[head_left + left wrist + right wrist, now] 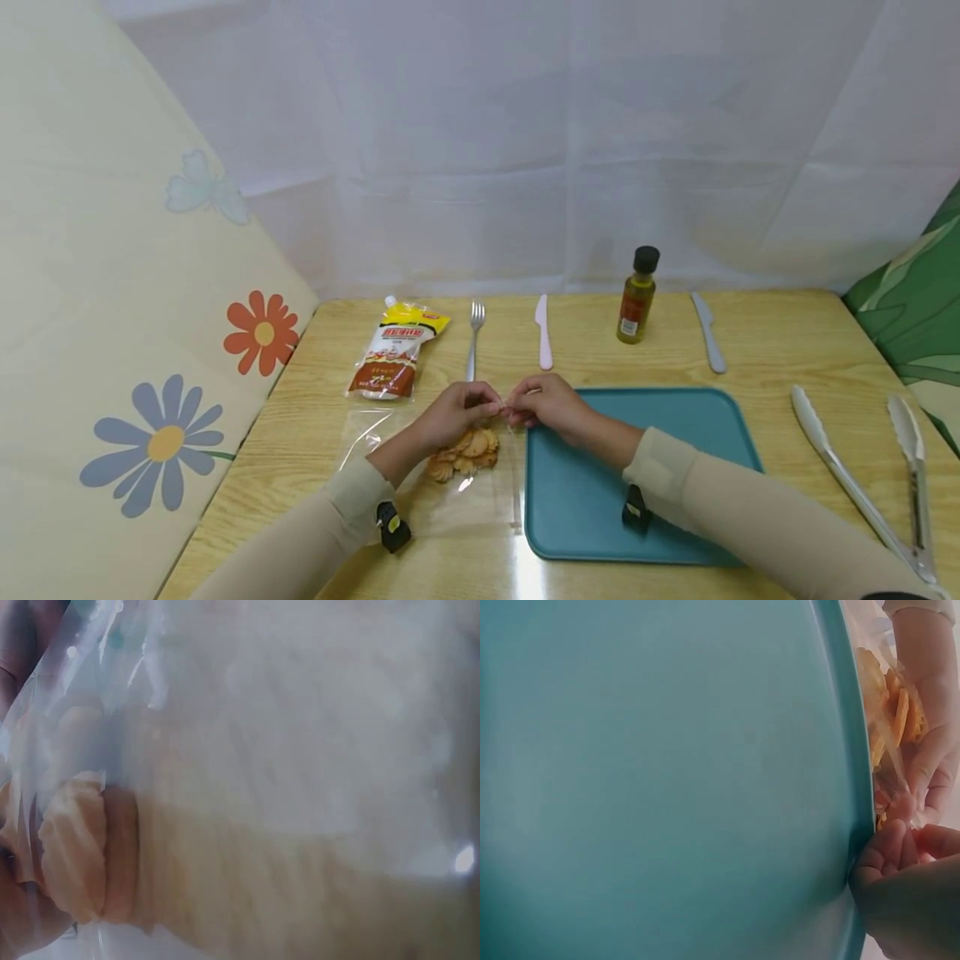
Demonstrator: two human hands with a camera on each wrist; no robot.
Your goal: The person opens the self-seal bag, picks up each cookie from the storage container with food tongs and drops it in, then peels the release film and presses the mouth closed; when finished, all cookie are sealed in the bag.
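A clear plastic bag [480, 508] lies on the table left of the tray, holding golden, ruffled-edged biscuits [461, 457]. My left hand [457, 415] pinches the bag's far edge between thumb and fingers. Right beside it, my right hand [551, 404] pinches the same edge, the fingertips of both hands close together. In the right wrist view the right hand [889, 862] is at the tray's rim and the biscuits [892, 712] show through the film. Blurred, shiny plastic [300, 735] fills most of the left wrist view, with a biscuit [75, 855] at its left.
Under my right forearm is a teal tray [577, 500]. Along the back stand or lie a sauce pouch [390, 354], a fork [474, 333], a pink knife [543, 333], an oil bottle [636, 304] and a grey knife [708, 333]. Metal tongs [847, 483] lie at the right.
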